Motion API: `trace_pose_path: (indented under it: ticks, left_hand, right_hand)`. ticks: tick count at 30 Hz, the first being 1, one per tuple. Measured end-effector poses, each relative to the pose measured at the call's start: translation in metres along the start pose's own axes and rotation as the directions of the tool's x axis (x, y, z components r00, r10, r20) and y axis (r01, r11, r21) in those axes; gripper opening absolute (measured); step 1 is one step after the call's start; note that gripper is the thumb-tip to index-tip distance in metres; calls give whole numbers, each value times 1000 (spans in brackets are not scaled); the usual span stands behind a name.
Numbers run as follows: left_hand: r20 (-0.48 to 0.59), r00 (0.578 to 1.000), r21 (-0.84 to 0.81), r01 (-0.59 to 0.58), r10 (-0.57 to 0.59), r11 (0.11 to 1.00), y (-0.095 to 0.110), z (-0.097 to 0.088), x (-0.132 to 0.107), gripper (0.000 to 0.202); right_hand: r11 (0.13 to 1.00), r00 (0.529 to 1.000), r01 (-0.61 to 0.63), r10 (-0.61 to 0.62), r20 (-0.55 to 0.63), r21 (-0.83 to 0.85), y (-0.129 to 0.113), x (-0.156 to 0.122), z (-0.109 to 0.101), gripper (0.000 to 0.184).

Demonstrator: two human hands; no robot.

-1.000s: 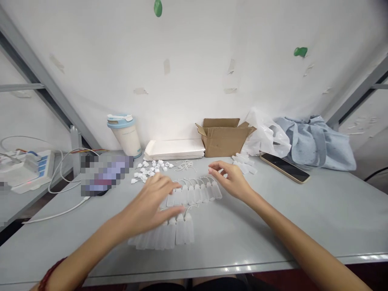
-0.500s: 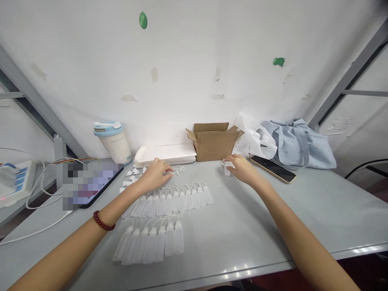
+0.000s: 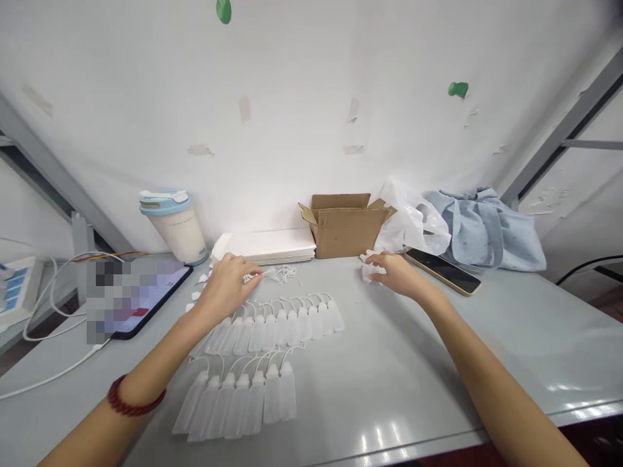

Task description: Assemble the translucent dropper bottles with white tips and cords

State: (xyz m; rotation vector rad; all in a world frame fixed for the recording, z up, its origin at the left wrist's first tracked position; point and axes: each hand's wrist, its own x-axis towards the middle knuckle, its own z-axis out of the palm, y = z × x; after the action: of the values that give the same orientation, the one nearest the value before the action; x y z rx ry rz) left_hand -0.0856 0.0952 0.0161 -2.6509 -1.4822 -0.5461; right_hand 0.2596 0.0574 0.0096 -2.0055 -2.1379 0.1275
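1. Grey table point(image 3: 413, 376), white wall point(image 3: 292, 78).
2. Left hand point(image 3: 224, 285) bends, white cords point(image 3: 287, 274) just rightward; pinching or not, I can't tell.
3. Right hand point(image 3: 396, 274), nearer loose translucent pieces point(image 3: 367, 271), curls at them; grip unclear.
4. Corded tubes point(image 3: 321, 319), nearer the table's front, lie front-to-back.

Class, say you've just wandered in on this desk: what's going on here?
A person is working at a grey table with bare hands. The left hand is beside a small heap of white cords; the right hand is at some loose translucent pieces, its grip unclear. Nearer the person, corded translucent bottles lie in a back row and a front row.
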Motion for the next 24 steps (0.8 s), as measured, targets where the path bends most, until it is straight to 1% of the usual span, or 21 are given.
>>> trace_pose_path:
  ticks: [2, 4, 8, 16, 20, 24]
  left_hand:
    - [-63, 996, -65, 53, -57, 996, -2, -5, -8, 26]
    - [-117, 989, -118, 76, -90, 990, -2, -7, -14, 25]
    - [-165, 984, -170, 40, -68, 985, 4, -5, -19, 25]
    - [-150, 988, -239, 5, -42, 971, 17, 5, -23, 22]
    - [-143, 988, -258, 11, -49, 966, 20, 3, -24, 19]
    - [-136, 988, -314, 20, -66, 949, 25, -2, -26, 18]
  right_hand:
    - [1000, 1000, -3, 3, 7, 10, 0, 1, 1, 27]
    - [1000, 1000, -6, 6, 12, 17, 0, 1, 2, 26]
    - [1000, 1000, 2, -2, 9, 11, -4, 2, 6, 24]
    - [998, 998, 30, -33, -54, -56, -12, 4, 25, 26]
    - [999, 997, 37, -39, -66, -26, -17, 3, 31, 20]
    - [995, 990, 87, -82, -119, 41, -29, 1, 28, 12]
